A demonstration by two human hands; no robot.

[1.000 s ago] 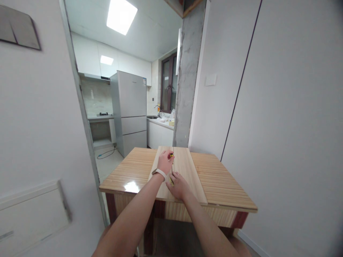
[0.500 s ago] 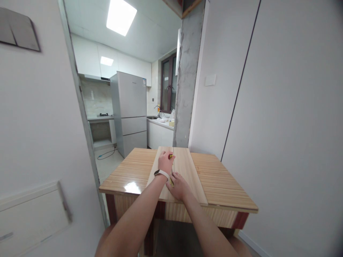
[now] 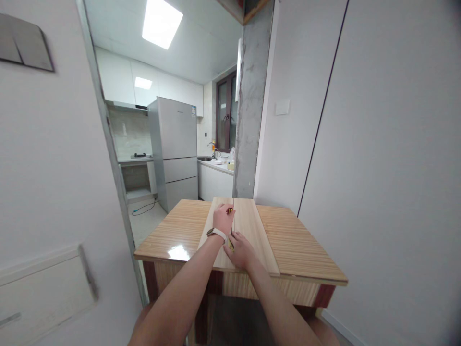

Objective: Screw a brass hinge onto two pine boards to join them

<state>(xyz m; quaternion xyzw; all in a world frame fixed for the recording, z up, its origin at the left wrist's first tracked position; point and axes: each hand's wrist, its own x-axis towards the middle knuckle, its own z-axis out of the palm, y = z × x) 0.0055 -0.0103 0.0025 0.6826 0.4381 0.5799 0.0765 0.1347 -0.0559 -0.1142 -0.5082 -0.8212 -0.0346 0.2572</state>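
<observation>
The left hand (image 3: 223,219) pinches a small yellow-and-black object (image 3: 231,210) over the pale rectangular wooden board (image 3: 255,235); the right hand (image 3: 240,252), fingers loosely bent, rests there against a yellowish piece (image 3: 231,246), its grip unclear.

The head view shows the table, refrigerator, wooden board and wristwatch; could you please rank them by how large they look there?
1. Table
2. Refrigerator and wooden board: too close to rank, as the board is nearer and partly covered
3. Wristwatch
</observation>
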